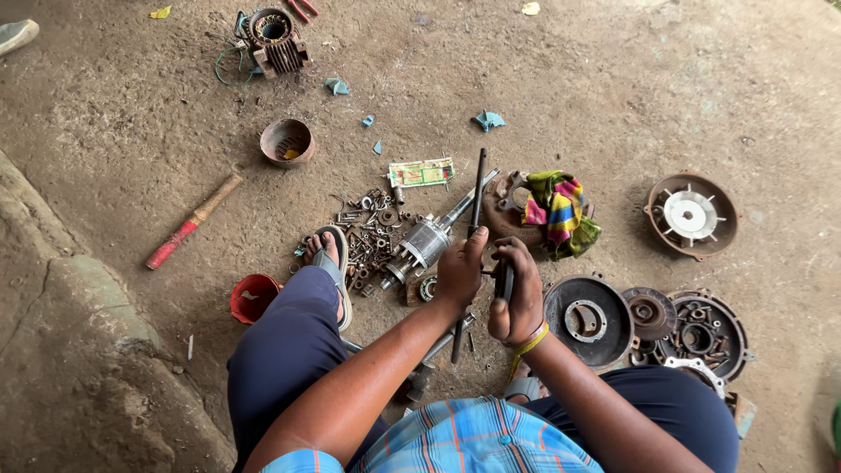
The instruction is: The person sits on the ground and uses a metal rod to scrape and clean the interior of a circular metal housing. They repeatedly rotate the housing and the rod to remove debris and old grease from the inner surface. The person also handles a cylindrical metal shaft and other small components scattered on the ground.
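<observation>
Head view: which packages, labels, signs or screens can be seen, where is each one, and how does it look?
Flat printed packet: on the dirt floor above the pile of bolts and nuts, left of the dark rod; rectangular, green and white with some red.
No signs or screens are in view.

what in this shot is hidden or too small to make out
- Head view: the right hand wraps a black handle; the fingers hide its shape and working end.
- Head view: the left hand covers the middle of the long dark rod, so its grip point is unseen.
- Head view: the pile of nuts and bolts is too small to sort by kind.
- Head view: a pale shoe is cut off by the left edge.
</observation>
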